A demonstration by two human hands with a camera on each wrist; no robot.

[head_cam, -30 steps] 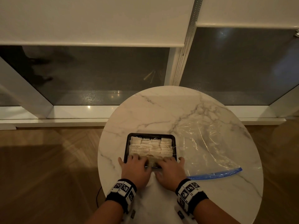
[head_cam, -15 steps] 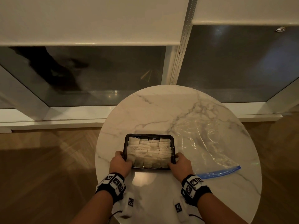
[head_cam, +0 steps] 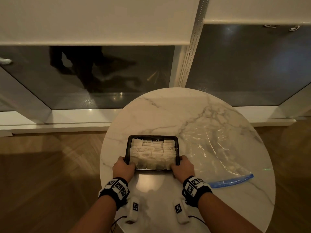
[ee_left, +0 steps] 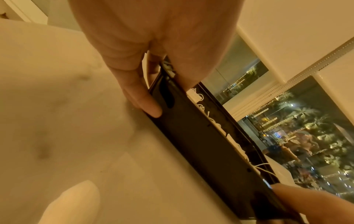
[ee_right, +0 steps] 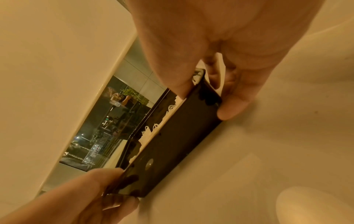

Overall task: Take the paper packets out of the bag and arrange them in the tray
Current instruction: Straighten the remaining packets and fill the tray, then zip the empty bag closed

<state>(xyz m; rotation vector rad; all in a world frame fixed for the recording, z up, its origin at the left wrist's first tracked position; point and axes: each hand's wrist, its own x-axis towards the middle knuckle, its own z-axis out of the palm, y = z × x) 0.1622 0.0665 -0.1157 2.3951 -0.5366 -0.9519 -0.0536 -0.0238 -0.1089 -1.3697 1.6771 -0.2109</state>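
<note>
Both hands have slid from the packets to the near corners: the left hand (head_cam: 124, 169) and right hand (head_cam: 182, 168) grip the tray (head_cam: 176, 149), low centre of frame, full of paper packets (head_cam: 152, 153). The bag (head_cam: 217, 152) lies flat at right. An uneven lift could spill rows.

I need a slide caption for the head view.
Both hands grip a black plastic tray of white paper packets beside a clear plastic bag.
</note>
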